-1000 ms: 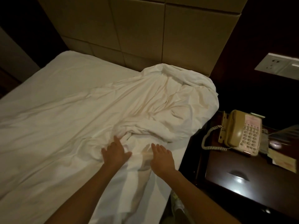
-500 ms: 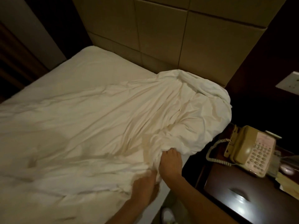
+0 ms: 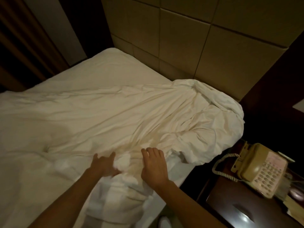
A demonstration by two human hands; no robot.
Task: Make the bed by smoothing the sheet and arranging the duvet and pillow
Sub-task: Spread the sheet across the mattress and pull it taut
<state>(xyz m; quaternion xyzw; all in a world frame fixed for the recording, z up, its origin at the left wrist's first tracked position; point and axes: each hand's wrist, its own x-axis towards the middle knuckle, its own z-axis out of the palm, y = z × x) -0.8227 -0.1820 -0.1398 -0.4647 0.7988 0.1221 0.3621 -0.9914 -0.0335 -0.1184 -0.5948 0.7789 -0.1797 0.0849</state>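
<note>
Smoothing step: I judge this early in the task, with the sheet (image 3: 131,112) far from flat.
Sheet location: spread across the bed (image 3: 113,53), with a bunched heap at the near corner by the headboard (image 3: 213,46).
Sheet handling: I expect soft, light, limp cloth that slides and creases easily and is not fragile.
Hold point: I would take the loose fold at the heap's near edge and draw it outward.
Left hand (image 3: 103,165): fingers spread, palm down on the crumpled folds. It is blurred, and I see no pinch.
Right hand (image 3: 154,167): flat, fingers straight, pressing the sheet just beside the left, gripping nothing.
Worktop (image 3: 238,211): beside the bed, carrying a telephone (image 3: 258,170).
</note>
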